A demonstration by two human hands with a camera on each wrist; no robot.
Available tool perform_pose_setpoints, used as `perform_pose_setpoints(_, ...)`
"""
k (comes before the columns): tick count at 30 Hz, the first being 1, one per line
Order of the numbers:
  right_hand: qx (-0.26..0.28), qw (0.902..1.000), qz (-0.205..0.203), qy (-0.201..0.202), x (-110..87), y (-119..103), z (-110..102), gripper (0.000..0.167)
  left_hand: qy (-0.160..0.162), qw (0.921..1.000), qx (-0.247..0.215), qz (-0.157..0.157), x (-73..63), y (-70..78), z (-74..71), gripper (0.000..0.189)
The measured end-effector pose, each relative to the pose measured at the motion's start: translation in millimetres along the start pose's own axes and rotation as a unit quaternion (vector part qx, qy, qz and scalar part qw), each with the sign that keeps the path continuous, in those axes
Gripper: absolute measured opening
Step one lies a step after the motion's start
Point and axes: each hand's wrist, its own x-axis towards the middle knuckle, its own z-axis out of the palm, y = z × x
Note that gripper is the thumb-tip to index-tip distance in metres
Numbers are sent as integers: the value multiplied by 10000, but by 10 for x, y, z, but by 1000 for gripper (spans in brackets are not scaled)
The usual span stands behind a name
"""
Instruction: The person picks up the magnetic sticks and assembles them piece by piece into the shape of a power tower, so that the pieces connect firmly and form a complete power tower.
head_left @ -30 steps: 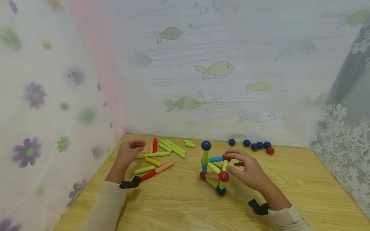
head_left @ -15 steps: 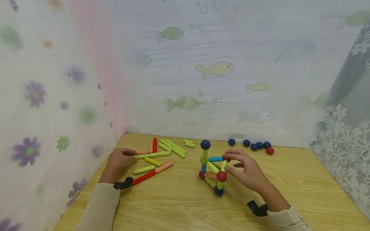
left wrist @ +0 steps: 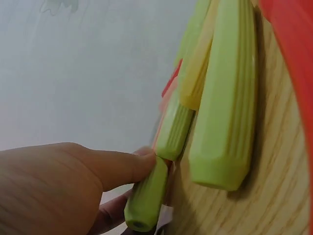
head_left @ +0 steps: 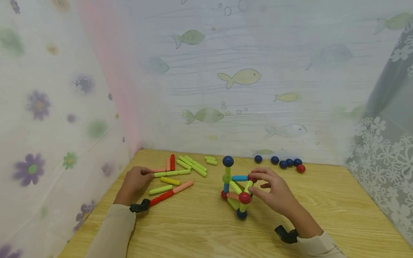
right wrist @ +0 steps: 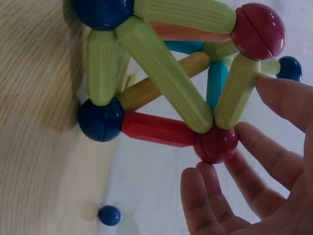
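At the left of the table, my left hand (head_left: 134, 180) pinches the near end of a row of yellow-green magnetic rods; in the left wrist view the thumb lies across the end rod (left wrist: 146, 193), fingers behind it. My right hand (head_left: 274, 191) holds the right side of a standing frame of magnetic rods and balls. Its thumb is at a yellow-green rod (right wrist: 238, 93) below one red ball (right wrist: 258, 32), its fingers at another red ball (right wrist: 216, 143). A blue ball (head_left: 228, 161) tops the frame's upright corner.
Around the left hand lie a yellow rod (head_left: 170, 181), a yellow-green rod (head_left: 160, 190), red rods (head_left: 161, 197) and more yellow-green rods (head_left: 192, 165). Several blue balls (head_left: 274, 159) and a red ball (head_left: 300, 168) line the back right. Fabric walls border the table (head_left: 193, 229).
My left hand has come down and leftward onto the end of the yellow-green rod row and now pinches it. The frame in my right hand has shifted and turned slightly to the left.
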Motion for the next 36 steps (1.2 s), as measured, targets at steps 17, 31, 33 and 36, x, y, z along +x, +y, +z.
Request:
perform_pose_setpoints(17, -227, 9997, 21, 70, -5, -38, 23, 36, 895, 9531, -1725, 2320, -449, 1417, 92, 24)
perform_pose_setpoints(31, -171, 9998, 101, 42, 8, -42, 19, 36, 178, 8969, -2167, 3851, -1082, 2506, 1009, 22)
perform_pose_setpoints(33, -154, 9998, 103, 36, 5, -40, 23, 35, 104, 8964, -2157, 3871, -1087, 2539, 1090, 23)
perform_pose_setpoints(36, -148, 9998, 115, 36, 5, -35, 23, 34, 45, 8956, -2067, 3939, -1079, 2557, 1180, 24)
